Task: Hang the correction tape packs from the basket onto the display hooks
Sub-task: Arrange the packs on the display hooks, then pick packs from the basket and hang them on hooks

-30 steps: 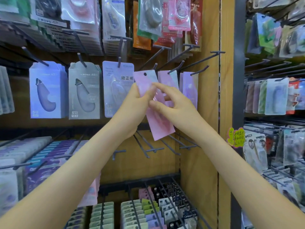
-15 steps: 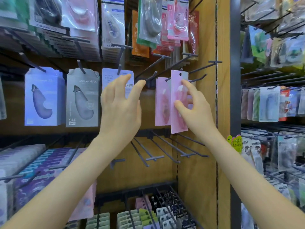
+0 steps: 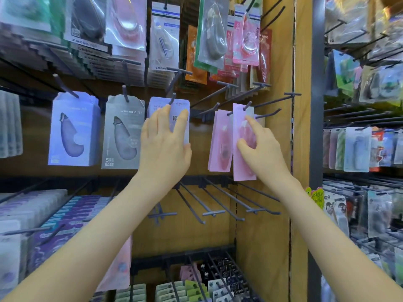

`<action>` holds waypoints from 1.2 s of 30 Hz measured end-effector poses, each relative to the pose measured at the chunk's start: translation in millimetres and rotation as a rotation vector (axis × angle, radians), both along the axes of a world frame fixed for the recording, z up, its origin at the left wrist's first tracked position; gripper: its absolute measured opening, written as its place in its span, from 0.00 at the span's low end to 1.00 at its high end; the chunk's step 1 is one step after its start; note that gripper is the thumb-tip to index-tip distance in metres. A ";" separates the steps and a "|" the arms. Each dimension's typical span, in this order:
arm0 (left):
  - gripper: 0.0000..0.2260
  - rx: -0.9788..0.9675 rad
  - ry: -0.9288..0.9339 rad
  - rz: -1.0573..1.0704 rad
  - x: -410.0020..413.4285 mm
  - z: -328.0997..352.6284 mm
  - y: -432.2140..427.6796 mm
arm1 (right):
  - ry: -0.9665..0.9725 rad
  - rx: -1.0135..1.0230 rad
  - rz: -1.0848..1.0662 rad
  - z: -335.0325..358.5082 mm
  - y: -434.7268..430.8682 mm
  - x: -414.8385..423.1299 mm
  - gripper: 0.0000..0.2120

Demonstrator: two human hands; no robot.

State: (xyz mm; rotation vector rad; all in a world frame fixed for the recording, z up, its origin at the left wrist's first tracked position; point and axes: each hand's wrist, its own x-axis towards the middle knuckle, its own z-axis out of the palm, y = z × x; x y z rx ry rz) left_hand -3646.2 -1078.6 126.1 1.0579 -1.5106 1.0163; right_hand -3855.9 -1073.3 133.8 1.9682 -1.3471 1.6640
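Since the pink pack (image 3: 238, 127) is light, floppy card, my right hand (image 3: 263, 151) pinches its stiffer plastic bubble, left hand (image 3: 165, 147) open, empty.

A pink correction tape pack (image 3: 239, 127) hangs upright on a display hook (image 3: 247, 105), blister facing out, with the right hand (image 3: 261, 149) gripping that blister. A second pink pack (image 3: 220, 144) hangs just left of it on the neighbouring hook (image 3: 229, 113).

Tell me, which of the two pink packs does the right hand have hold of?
The pink pack nearer the wooden post: the right hand grips it. The other pink pack hangs untouched beside it, further from the post.
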 end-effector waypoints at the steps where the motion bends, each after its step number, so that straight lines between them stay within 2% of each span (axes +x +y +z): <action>1: 0.30 0.003 -0.003 0.003 0.4 0.2 0.1 | 0.017 0.031 -0.005 1.4 -2.9 1.8 0.28; 11: 0.29 0.033 -0.037 0.015 2.4 -0.8 12.1 | 0.163 0.225 -0.180 9.2 -36.0 21.4 0.35; 15: 0.25 0.013 -0.048 -0.021 -24.5 -31.3 35.1 | 0.158 0.093 -0.235 -24.0 -0.1 12.9 0.33; 21: 0.22 0.116 -0.032 -0.344 -95.6 -94.7 80.8 | 0.186 -0.079 -0.203 -98.6 80.3 -28.2 0.27; 25: 0.19 0.253 -0.014 -0.536 -151.1 -157.1 110.3 | 0.170 0.015 -0.187 -167.2 130.4 -83.2 0.25; 29: 0.18 0.492 -0.158 -0.631 -225.9 -248.3 142.2 | 0.138 0.187 -0.235 -266.1 173.4 -156.3 0.21; 33: 0.19 0.797 -0.317 -0.654 -299.7 -361.5 183.0 | 0.045 0.467 -0.203 -391.8 219.4 -217.0 0.21; 36: 0.16 1.015 -0.360 -0.642 -334.9 -454.5 202.5 | -0.016 0.673 -0.209 -490.2 254.6 -249.9 0.21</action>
